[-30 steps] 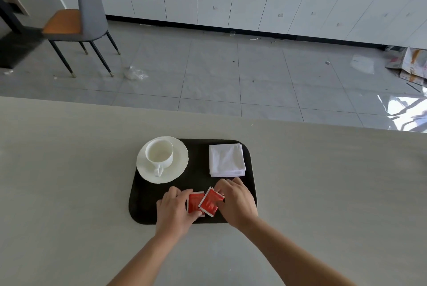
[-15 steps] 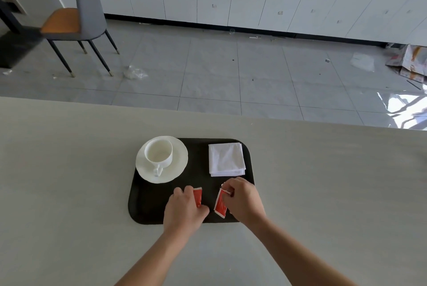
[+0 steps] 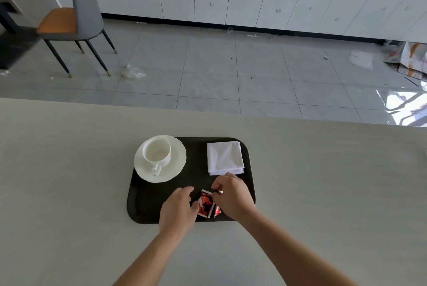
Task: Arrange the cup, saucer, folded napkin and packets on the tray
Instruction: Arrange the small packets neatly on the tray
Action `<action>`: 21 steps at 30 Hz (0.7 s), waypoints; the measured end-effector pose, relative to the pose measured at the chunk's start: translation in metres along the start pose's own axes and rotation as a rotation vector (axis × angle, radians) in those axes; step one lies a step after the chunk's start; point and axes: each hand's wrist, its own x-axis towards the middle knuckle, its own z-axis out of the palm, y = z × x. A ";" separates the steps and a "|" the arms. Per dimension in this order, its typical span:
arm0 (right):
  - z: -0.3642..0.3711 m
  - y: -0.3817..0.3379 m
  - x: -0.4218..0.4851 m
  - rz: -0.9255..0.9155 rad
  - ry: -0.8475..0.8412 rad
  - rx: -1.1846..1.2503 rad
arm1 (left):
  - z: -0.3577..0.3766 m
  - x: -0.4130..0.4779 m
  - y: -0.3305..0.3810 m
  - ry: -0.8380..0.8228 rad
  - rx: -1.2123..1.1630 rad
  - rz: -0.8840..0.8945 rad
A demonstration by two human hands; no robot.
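Note:
A black tray [image 3: 147,202] lies on the pale table. At its far left a white cup [image 3: 157,152] stands on a white saucer [image 3: 176,165], handle toward me. A folded white napkin [image 3: 224,157] lies at the far right. Red packets [image 3: 206,204] lie together at the tray's near edge, one on top of the other. My left hand [image 3: 179,210] touches the packets from the left with its thumb. My right hand [image 3: 233,196] pinches the packets from the right; part of the lower packet is hidden under it.
The pale table [image 3: 69,170] spreads wide on all sides of the tray. Beyond its far edge are a tiled floor, a grey chair [image 3: 76,15] with an orange seat at far left, and white cabinets along the back.
The two packets, held apart on edge half a second ago, are now together and lying flat between my hands. Both hands stayed over the tray's near edge.

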 end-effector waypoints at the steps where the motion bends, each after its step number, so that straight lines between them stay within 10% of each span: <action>1: 0.003 -0.003 0.001 0.001 -0.004 0.013 | 0.000 0.000 0.001 -0.026 -0.030 -0.005; 14: -0.024 0.031 -0.011 0.121 0.184 -0.068 | 0.006 -0.001 0.009 -0.066 -0.064 0.036; 21: 0.007 0.016 -0.031 -0.010 0.001 -0.145 | 0.012 0.004 0.011 -0.058 -0.113 -0.064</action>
